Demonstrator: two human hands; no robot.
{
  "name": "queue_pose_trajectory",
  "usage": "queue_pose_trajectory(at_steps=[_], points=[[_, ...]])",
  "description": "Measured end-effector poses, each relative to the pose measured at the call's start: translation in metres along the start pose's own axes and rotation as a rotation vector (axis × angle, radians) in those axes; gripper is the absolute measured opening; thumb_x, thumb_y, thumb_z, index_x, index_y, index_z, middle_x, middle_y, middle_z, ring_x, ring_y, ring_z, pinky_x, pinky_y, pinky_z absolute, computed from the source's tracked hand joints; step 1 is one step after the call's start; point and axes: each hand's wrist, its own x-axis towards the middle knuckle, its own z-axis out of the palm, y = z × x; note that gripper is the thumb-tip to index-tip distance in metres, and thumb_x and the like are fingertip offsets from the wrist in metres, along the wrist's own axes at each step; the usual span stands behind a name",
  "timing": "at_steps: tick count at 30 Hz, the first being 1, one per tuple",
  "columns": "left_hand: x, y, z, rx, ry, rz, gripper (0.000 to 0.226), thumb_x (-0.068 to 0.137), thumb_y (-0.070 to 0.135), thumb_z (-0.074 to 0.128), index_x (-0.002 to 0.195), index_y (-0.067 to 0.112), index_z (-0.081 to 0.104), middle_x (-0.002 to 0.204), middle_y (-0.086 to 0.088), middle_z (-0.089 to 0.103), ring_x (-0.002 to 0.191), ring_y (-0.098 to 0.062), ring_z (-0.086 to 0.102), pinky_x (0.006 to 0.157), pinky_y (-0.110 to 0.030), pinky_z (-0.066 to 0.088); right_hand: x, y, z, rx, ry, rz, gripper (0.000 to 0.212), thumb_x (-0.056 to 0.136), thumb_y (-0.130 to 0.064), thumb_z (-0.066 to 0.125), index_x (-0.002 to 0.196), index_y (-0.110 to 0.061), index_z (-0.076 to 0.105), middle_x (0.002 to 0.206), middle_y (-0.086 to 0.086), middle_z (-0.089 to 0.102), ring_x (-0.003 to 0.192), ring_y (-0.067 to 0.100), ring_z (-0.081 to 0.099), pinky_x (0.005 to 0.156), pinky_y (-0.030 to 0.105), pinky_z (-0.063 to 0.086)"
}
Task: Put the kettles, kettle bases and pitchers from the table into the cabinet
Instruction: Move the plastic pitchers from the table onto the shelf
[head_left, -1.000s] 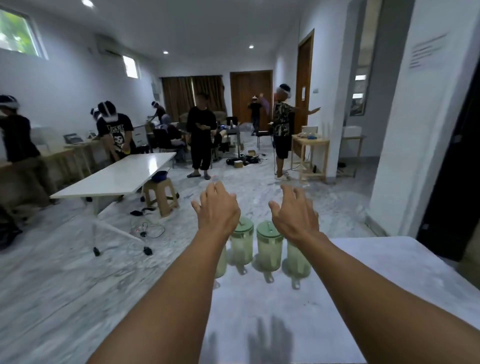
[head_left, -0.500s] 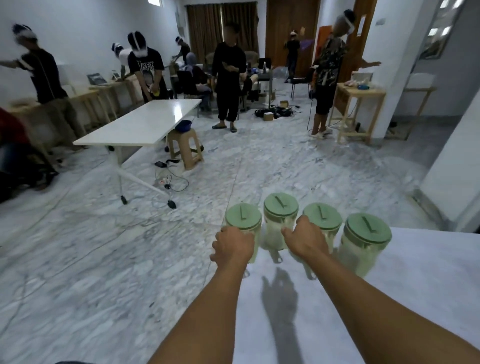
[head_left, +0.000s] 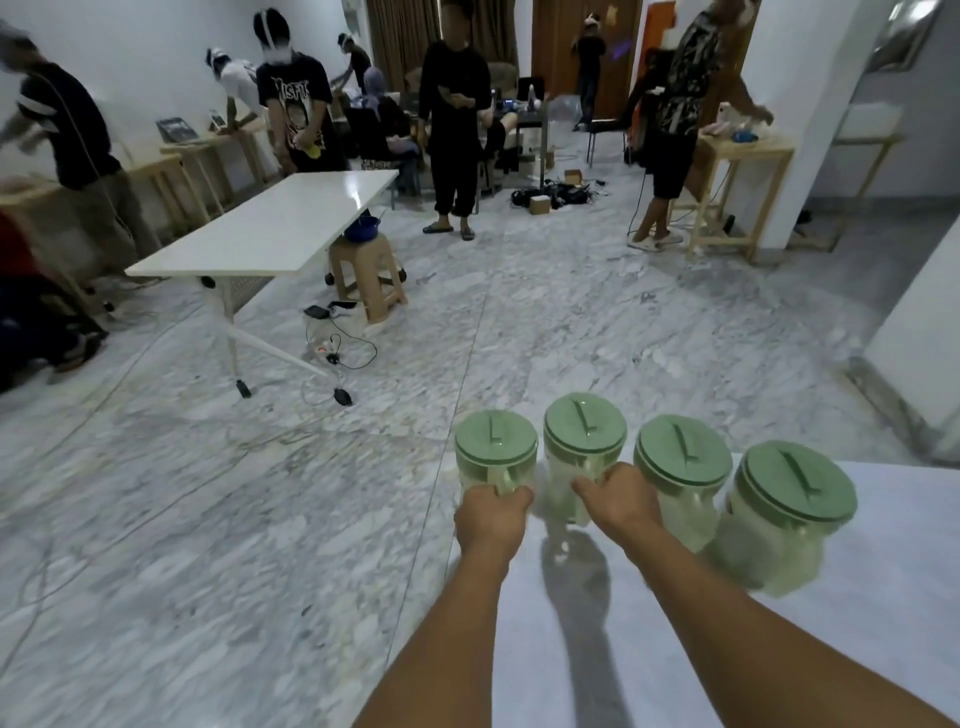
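Observation:
Several clear pitchers with green lids stand in a row along the far edge of the white table (head_left: 649, 649). My left hand (head_left: 491, 517) is closed around the handle of the leftmost pitcher (head_left: 495, 447). Around the handle of the second pitcher (head_left: 584, 428), my right hand (head_left: 618, 496) is closed too. The third pitcher (head_left: 681, 457) and the rightmost pitcher (head_left: 795, 488) stand untouched to the right of my hands. No kettle, kettle base or cabinet is in view.
Beyond the table edge lies marble floor. A long white table (head_left: 270, 228), a plastic stool (head_left: 366, 270) and loose cables (head_left: 332, 348) sit to the left. Several people stand at the back. A white pillar (head_left: 914, 332) rises at the right.
My view tilted down toward the pitchers. Both hands dropped from above the pitchers and closed on the handles of the two left ones.

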Motion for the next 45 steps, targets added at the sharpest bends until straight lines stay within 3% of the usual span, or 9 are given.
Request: queue_pose_trajectory(at_steps=[5,9,13,17,20,25,35,41,45], points=[[0.001,-0.008,-0.022,-0.060,-0.044,0.034,0.026,0.080,0.032,0.070,0.088,0.007,0.069,0.092,-0.013,0.069,0.085,-0.032,0.067,0.076,-0.043,0.060,-0.022,-0.003,0.007,0.162,0.103,-0.005,0.043,0.079,-0.037,0.076,0.107,-0.007,0.062,0.096,0.017,0.067,0.096,0.039,0.064,0.077,0.037,0.046],[0.000,0.000,-0.049,-0.094,-0.065,0.093,0.034,0.082,0.035,0.069,0.096,0.004,0.070,0.097,-0.014,0.070,0.088,-0.033,0.066,0.075,-0.040,0.057,-0.049,-0.017,0.004,0.315,0.148,0.012,0.031,0.075,-0.030,0.078,0.080,-0.008,0.056,0.076,0.008,0.059,0.080,0.032,0.060,0.072,0.039,0.048],[-0.023,0.031,-0.085,-0.167,-0.079,0.193,0.038,0.084,0.034,0.068,0.100,0.000,0.067,0.097,-0.015,0.070,0.079,-0.028,0.062,0.063,-0.027,0.043,-0.076,-0.048,-0.020,0.557,0.155,-0.029,0.037,0.066,-0.025,0.077,0.080,0.009,0.068,0.078,0.025,0.073,0.073,0.039,0.070,0.067,0.051,0.057],[-0.061,0.079,-0.117,-0.236,-0.096,0.364,0.025,0.089,0.031,0.063,0.086,0.007,0.067,0.082,-0.008,0.066,0.076,-0.024,0.060,0.059,-0.026,0.039,-0.120,-0.098,-0.072,0.738,0.163,-0.122,0.029,0.085,-0.020,0.072,0.084,0.009,0.069,0.082,0.019,0.069,0.070,0.028,0.064,0.069,0.036,0.049],[-0.099,0.116,-0.127,-0.274,-0.135,0.488,0.030,0.092,0.034,0.057,0.071,0.013,0.060,0.078,-0.007,0.064,0.075,-0.024,0.060,0.067,-0.031,0.043,-0.148,-0.117,-0.115,0.833,0.226,-0.173,0.039,0.092,-0.023,0.066,0.102,0.014,0.063,0.084,0.016,0.066,0.080,0.026,0.065,0.075,0.037,0.047],[-0.160,0.162,-0.109,-0.317,-0.227,0.619,0.039,0.091,0.044,0.049,0.090,0.008,0.063,0.098,-0.015,0.069,0.093,-0.033,0.066,0.081,-0.041,0.052,-0.201,-0.114,-0.185,0.935,0.357,-0.211,0.022,0.097,-0.023,0.057,0.079,-0.011,0.060,0.075,0.007,0.061,0.076,0.020,0.060,0.070,0.033,0.039],[-0.343,0.184,0.021,-0.337,-0.610,0.746,0.049,0.090,0.047,0.049,0.104,0.003,0.066,0.107,-0.018,0.070,0.097,-0.034,0.067,0.090,-0.045,0.053,-0.304,0.024,-0.344,1.163,0.790,-0.183,0.016,0.097,-0.021,0.054,0.101,-0.006,0.059,0.079,0.006,0.057,0.070,0.014,0.056,0.073,0.027,0.051],[-0.503,0.156,0.120,-0.359,-0.912,0.830,0.041,0.089,0.042,0.050,0.103,0.008,0.068,0.106,-0.019,0.071,0.099,-0.035,0.066,0.092,-0.045,0.053,-0.399,0.156,-0.451,1.175,1.179,-0.149,0.021,0.100,-0.017,0.044,0.089,-0.011,0.060,0.066,0.003,0.048,0.053,0.010,0.044,0.051,0.021,0.044],[-0.628,0.125,0.186,-0.337,-1.124,0.833,0.035,0.091,0.042,0.050,0.092,0.013,0.068,0.098,-0.012,0.072,0.092,-0.031,0.067,0.083,-0.039,0.052,-0.480,0.246,-0.519,1.015,1.394,-0.101,0.029,0.101,-0.026,0.043,0.081,-0.011,0.058,0.061,0.003,0.047,0.053,0.013,0.044,0.053,0.024,0.041]])
